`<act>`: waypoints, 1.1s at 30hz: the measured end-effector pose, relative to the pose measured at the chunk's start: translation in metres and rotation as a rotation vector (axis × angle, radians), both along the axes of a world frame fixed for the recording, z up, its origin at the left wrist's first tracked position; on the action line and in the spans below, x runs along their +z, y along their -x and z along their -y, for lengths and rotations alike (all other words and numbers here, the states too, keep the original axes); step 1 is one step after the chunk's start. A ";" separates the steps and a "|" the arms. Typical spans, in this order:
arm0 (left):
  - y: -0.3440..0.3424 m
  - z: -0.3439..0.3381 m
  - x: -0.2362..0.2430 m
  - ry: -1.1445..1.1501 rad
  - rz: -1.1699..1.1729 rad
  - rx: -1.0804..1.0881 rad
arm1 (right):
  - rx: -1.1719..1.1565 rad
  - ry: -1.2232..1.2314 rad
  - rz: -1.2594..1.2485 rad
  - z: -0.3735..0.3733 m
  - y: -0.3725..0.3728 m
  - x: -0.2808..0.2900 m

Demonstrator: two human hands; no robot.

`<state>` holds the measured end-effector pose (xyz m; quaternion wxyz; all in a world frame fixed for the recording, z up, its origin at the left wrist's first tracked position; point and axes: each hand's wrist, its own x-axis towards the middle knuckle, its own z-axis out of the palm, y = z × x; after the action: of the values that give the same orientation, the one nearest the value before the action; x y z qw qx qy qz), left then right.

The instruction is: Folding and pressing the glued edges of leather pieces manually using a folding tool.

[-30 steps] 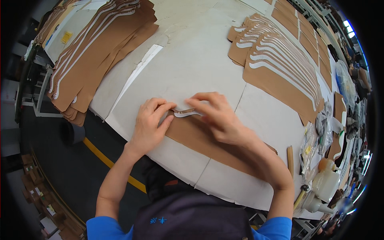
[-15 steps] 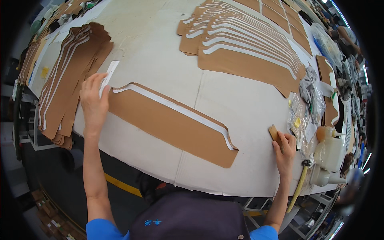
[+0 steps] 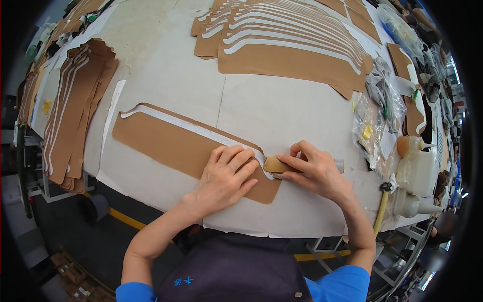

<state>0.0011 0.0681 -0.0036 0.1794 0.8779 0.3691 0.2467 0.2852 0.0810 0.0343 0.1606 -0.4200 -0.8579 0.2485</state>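
A brown flat panel (image 3: 161,143) with a curved white strip (image 3: 196,128) along its far edge lies on the table in front of me. My left hand (image 3: 226,176) rests on the panel's right part, fingers spread across the brown surface and the white strip. My right hand (image 3: 314,171) grips a flat tan scraper-like tool (image 3: 274,165) at the panel's right end, where its front edge meets the end of the white strip. A pale grey end of the tool shows beyond the hand. A narrow white strip like a ruler (image 3: 113,115) lies left of the panel.
Overlapping brown panels with white strips (image 3: 282,58) lie at the far side, and another pile (image 3: 75,110) at the left. Plastic bags (image 3: 385,95), a white squeeze bottle (image 3: 417,171) and a yellow-handled brush-like tool (image 3: 381,209) occupy the right edge.
My left hand has let go of the narrow white strip and moved right onto the panel. My right hand has brought the tan tool leftward to the panel's right end.
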 end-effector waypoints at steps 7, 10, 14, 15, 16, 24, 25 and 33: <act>0.014 0.026 0.004 0.050 0.029 -0.050 | 0.176 -0.079 0.083 0.027 0.015 0.010; 0.015 0.033 0.000 0.007 0.013 -0.037 | 0.186 -0.198 0.156 0.036 0.022 0.010; 0.014 0.033 -0.001 -0.016 0.006 -0.028 | 0.161 -0.253 0.140 0.037 0.026 0.006; 0.014 0.033 -0.001 -0.018 0.000 -0.027 | 0.157 -0.271 0.130 0.036 0.026 0.005; 0.014 0.033 -0.001 -0.014 0.000 -0.027 | 0.153 -0.289 0.121 0.036 0.026 0.003; 0.013 0.033 0.000 -0.009 -0.025 -0.022 | 0.178 -0.315 0.098 0.029 0.025 -0.002; 0.014 0.033 0.000 -0.008 -0.027 -0.021 | 0.190 -0.320 0.097 0.028 0.025 -0.003; 0.012 0.035 0.001 0.000 -0.033 -0.012 | 0.214 -0.324 0.065 0.020 0.024 -0.006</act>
<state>-0.0105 0.0328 -0.0024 0.1747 0.8841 0.3669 0.2309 0.2612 0.0611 0.0286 0.1709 -0.3027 -0.9313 0.1089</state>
